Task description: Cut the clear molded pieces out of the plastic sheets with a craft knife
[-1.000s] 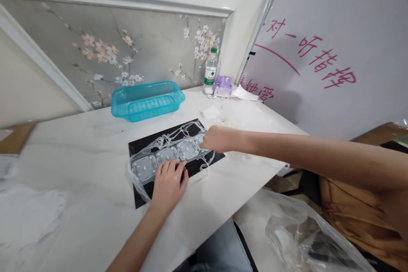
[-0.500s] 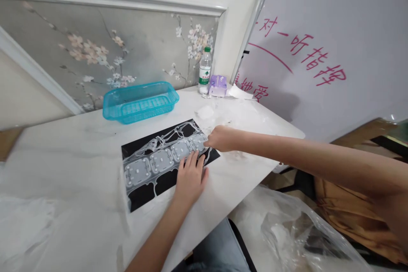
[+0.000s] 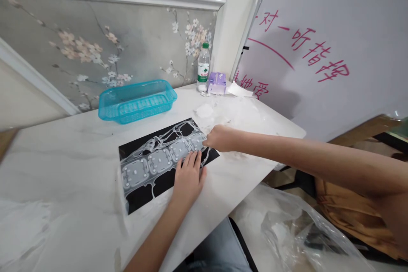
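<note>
A black rectangular sheet (image 3: 140, 197) lies on the white table, bearing a row of rounded grey panels (image 3: 159, 161) with small white dots. Pale, thin, looping strips run along the row's long sides. My left hand (image 3: 188, 174) rests on the sheet's near side, fingers stretched out flat over the panels. At the sheet's right end, my right hand (image 3: 219, 138) is closed, its fingertips at the last panel. Whatever those fingers pinch is hidden by the hand.
Behind the sheet stands a blue plastic basket (image 3: 137, 102). A water bottle (image 3: 203, 68) and a purple tissue pack (image 3: 217, 83) are at the back. Crumpled white scraps (image 3: 205, 110) lie beyond my right hand. A clear plastic bag (image 3: 287, 229) hangs below the table edge.
The view has shifted slightly, so the sheet and basket appear a little further left. Both hands keep nearly the same places on the sheet.
</note>
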Demonstrator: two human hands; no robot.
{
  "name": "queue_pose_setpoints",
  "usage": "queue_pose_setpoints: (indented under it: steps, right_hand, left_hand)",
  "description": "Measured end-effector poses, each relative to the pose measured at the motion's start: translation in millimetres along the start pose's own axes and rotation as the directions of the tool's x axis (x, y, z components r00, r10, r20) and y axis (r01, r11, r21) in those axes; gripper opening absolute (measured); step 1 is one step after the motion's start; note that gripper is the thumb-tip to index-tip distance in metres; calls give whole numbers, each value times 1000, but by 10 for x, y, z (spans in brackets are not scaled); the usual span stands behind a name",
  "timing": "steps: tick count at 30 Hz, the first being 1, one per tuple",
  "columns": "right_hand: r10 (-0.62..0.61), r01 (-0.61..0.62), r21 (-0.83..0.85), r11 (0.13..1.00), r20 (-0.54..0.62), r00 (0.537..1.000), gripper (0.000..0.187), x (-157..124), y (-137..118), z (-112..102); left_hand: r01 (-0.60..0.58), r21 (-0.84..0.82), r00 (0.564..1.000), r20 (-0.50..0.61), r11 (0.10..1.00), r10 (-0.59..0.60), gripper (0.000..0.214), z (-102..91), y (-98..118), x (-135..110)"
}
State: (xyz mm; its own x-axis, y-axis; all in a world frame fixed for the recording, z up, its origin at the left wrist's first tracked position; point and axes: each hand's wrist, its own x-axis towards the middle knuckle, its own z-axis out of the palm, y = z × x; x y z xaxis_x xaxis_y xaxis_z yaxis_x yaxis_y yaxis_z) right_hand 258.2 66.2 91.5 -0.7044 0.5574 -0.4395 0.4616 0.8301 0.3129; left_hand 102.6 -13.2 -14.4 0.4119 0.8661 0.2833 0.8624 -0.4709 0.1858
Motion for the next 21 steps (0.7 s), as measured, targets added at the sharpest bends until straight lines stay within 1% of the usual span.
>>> queue_pose_setpoints:
  steps: [3, 5, 9, 11, 12, 14, 15, 16, 17, 18, 19, 20, 21]
  right_hand:
    - [3, -3, 12, 1000, -1, 1000, 27, -19, -22, 8]
    - [15, -16, 18, 1000, 4, 1000, 26, -34, -16, 60]
    - [93, -94, 20, 995, 51, 994, 20, -76, 74, 193]
    - [137, -139, 24, 990, 66, 988, 18, -125, 133, 203]
    - [158, -160, 21, 987, 68, 985, 20, -162, 155, 188]
    - [220, -221, 61, 973, 30, 975, 31, -262, 169, 137]
    - [257, -253, 122, 960, -20, 966, 36, -319, 157, 110]
    - [309, -281, 228, 932, -96, 946, 38, -377, 129, 88]
    - [357, -270, 373, 888, -188, 915, 35, -428, 88, 73]
    - [422, -227, 535, 814, -275, 864, 29, -468, 34, 66]
    - [488, -134, 698, 703, -337, 805, 25, -490, -30, 66]
    - [535, -1, 833, 554, -355, 767, 25, -488, -103, 70]
    - [571, 130, 920, 371, -336, 749, 26, -459, -184, 76]
  left_hand:
    - [1, -6, 1000, 4, 1000, -1, 43, -13, -3, 2]
    - [5, -11, 1000, 3, 1000, -5, 43, -17, -5, 0]
    - [12, -24, 1000, -7, 1000, -12, 43, -2, 5, -4]
    - [11, -33, 1000, -14, 999, -11, 42, -4, 19, -8]
    - [4, -39, 1000, -16, 999, -5, 41, -17, 24, -14]
    - [-21, -54, 1000, -14, 998, 20, 39, -85, 10, -42]
    - [-36, -61, 999, -12, 997, 36, 38, -142, -21, -65]
    - [-49, -68, 999, -10, 996, 48, 37, -213, -75, -96]
    - [-58, -76, 998, -11, 995, 57, 36, -293, -158, -136]
    - [-59, -81, 998, -17, 995, 58, 35, -379, -272, -183]
    - [-49, -91, 999, -28, 995, 46, 33, -464, -416, -241]
    - [-41, -97, 998, -46, 994, 37, 31, -544, -584, -307]
    - [-3, -93, 998, -64, 996, -3, 30, -614, -768, -384]
